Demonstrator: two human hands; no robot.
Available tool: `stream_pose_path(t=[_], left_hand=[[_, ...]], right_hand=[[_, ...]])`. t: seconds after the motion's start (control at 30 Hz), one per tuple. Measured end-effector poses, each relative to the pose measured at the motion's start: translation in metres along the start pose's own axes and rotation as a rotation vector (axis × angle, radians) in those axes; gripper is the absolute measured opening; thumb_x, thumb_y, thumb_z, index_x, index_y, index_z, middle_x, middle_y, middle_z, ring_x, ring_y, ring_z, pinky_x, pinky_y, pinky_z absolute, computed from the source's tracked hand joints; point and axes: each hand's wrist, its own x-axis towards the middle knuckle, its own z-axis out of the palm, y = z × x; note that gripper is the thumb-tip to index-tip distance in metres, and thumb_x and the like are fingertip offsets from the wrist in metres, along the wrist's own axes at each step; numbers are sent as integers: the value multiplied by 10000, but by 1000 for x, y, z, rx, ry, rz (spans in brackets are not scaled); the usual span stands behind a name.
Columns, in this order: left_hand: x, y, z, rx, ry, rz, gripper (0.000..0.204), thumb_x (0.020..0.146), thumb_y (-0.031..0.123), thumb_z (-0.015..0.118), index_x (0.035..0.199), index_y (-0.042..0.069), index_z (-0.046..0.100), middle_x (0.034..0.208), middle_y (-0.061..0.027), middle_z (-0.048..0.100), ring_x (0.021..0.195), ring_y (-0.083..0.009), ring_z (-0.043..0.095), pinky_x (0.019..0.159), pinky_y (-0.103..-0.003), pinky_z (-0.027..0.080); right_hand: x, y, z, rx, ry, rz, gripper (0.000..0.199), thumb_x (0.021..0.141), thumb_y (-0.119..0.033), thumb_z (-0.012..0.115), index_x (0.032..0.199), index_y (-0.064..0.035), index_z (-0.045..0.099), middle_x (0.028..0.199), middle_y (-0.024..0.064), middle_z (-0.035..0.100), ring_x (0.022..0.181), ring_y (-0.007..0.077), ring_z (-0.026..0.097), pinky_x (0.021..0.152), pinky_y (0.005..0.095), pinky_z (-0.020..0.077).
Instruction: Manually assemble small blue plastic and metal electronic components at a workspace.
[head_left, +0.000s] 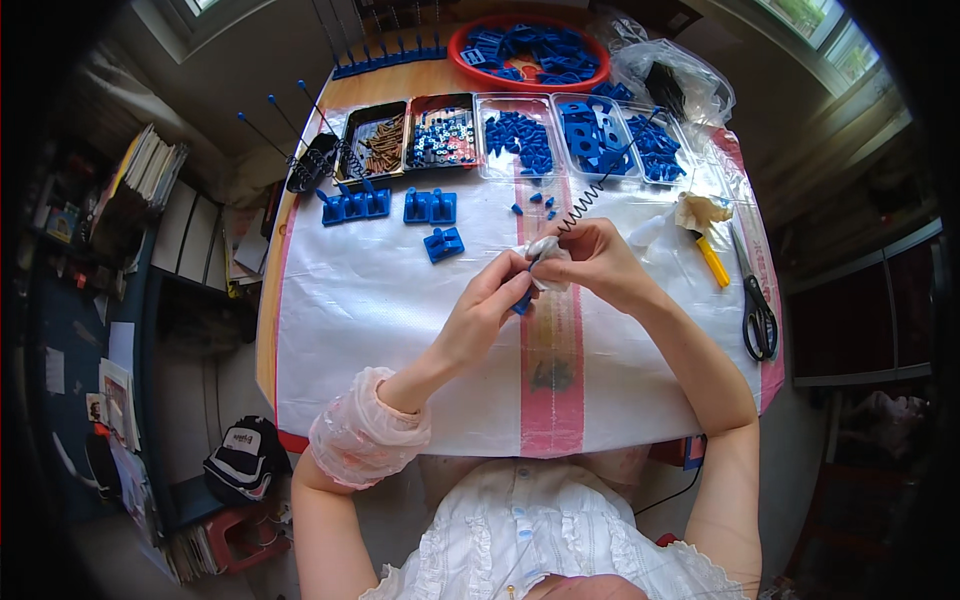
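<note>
Blue plastic, a small piece of it, sits pinched in the left hand fingertips, over the middle of the white sheet. The right hand closes on a bit of whitish cloth, pressed against the piece, with a dark coiled spring wire trailing up from it; hard to tell if it's attached. Looks like a wipe-or-fit step mid-assembly, so what follows probably needs a steady pinch and small twists. Finished blue blocks and parts trays sit beyond, scissors well off right. Plenty of bare sheet near the hands.
</note>
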Motion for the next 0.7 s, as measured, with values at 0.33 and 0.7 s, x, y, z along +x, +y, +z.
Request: stream_pose_path(t=[0.33, 0.7], left_hand=[[-5, 2, 14, 1001, 141, 437, 329, 847, 22, 546, 1154, -26, 437, 1021, -171, 485, 939, -321, 501, 858, -397, 424], [1, 8, -2, -128, -26, 8, 151, 875, 46, 532, 1026, 40, 517, 966, -76, 566, 824, -116, 489, 699, -263, 386]], right_hand=[[-5, 11, 18, -30, 211, 17, 175, 897, -123, 762, 1021, 0, 757, 892, 18, 737, 796, 57, 641, 668, 221, 475], [6, -13, -16, -115, -55, 17, 569, 849, 33, 706, 1378, -7, 500, 1103, 73, 667, 978, 102, 644, 851, 233, 536]])
